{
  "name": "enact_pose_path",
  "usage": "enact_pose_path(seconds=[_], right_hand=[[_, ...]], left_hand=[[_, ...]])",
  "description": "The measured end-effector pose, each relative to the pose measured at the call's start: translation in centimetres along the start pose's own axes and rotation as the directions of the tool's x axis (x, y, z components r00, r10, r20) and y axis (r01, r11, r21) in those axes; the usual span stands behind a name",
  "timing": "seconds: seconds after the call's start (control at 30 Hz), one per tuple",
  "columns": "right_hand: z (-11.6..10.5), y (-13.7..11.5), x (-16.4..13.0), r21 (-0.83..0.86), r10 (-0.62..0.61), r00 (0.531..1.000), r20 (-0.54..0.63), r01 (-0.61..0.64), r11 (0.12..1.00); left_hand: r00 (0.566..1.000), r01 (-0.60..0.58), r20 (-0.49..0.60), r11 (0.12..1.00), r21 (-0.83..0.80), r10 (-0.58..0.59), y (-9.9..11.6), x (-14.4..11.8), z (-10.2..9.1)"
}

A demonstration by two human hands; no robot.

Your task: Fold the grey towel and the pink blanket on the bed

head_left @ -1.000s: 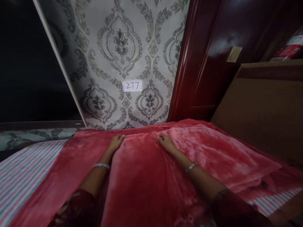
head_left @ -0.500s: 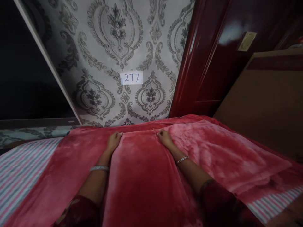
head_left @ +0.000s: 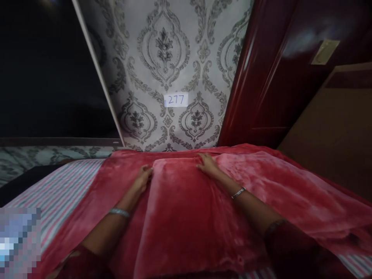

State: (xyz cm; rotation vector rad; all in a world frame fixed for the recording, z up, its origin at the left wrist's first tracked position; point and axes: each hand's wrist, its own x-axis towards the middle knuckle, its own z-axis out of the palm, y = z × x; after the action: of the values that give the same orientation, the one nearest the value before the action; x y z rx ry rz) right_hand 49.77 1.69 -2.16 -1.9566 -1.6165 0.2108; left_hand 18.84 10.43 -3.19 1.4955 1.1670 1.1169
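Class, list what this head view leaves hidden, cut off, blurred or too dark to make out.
- Left hand: fingertips tucked at the blanket fold, so the grip is unclear.
- Right hand: palm hidden, pressed on the blanket.
- Striped sheet: mostly covered by the blanket.
- Bottom-left corner: pixelated, unreadable.
- Dark panel at upper left: too dark to identify.
- Brass plate on the door: blurred.
- Both elbows: cut off by the bottom edge.

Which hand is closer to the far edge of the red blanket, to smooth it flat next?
Probably the right hand: it rests farther up the red blanket, near its far edge. The left hand lies lower, on the fold's side.
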Motion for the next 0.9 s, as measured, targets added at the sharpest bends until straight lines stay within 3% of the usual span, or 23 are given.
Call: enact_pose_path(seconds=[0.07, 0.1, 0.2, 0.33, 0.43, 0.53, 0.63, 0.7, 0.77, 0.83, 0.9], right_hand=[[0.6, -0.7, 1.7, 0.008, -0.058, 0.995, 0.079, 0.057, 0.998], [1.0, -0.9, 2.5, 0.016, -0.082, 0.99, 0.118, 0.081, 0.997], [1.8, -0.8, 4.4, 0.046, -0.138, 0.964, 0.228, 0.13, 0.99], [2.2, -0.2, 6.0, 0.067, -0.175, 0.927, 0.331, 0.162, 0.984], [2.4, 0.0, 6.2, 0.055, -0.178, 0.918, 0.353, 0.17, 0.984], [2.7, -0.1, 5.5, 0.036, -0.182, 0.934, 0.307, 0.18, 0.983], [2.4, -0.4, 4.8, 0.03, -0.205, 0.955, 0.215, 0.203, 0.979], [1.6, -1.5, 5.0, 0.03, -0.215, 0.965, 0.152, 0.213, 0.977], [0.8, -3.9, 5.6, 0.049, -0.247, 0.966, 0.08, 0.244, 0.969], [0.5, -7.9, 6.6, 0.06, -0.29, 0.957, 0.016, 0.289, 0.955], [1.4, -12.8, 7.5, 0.034, -0.305, 0.952, -0.002, 0.305, 0.952]], left_hand=[[0.995, 0.067, 0.079, 0.996, -0.052, -0.062, 0.2, -4.1, -1.5], [0.977, 0.139, 0.176, 0.985, -0.1, -0.12, 0.2, -6.3, -2.3], [0.888, 0.362, 0.365, 0.915, -0.18, -0.279, 0.0, -13.1, -4.0], [0.859, 0.472, 0.35, 0.843, -0.258, -0.374, 0.0, -19.5, -4.1], [0.883, 0.435, 0.311, 0.861, -0.263, -0.351, 0.8, -21.1, -2.6], [0.93, 0.306, 0.295, 0.909, -0.284, -0.221, 1.5, -20.7, -1.2], [0.958, 0.186, 0.268, 0.932, -0.312, -0.102, 2.0, -19.7, -1.7], [0.965, 0.166, 0.245, 0.939, -0.302, -0.091, 2.7, -19.3, -3.7], [0.968, 0.206, 0.196, 0.942, -0.266, -0.156, 3.9, -19.0, -7.2], [0.967, 0.251, 0.088, 0.945, -0.209, -0.237, 5.3, -18.8, -11.7], [0.975, 0.207, -0.06, 0.971, -0.118, -0.215, 6.3, -18.3, -16.7]])
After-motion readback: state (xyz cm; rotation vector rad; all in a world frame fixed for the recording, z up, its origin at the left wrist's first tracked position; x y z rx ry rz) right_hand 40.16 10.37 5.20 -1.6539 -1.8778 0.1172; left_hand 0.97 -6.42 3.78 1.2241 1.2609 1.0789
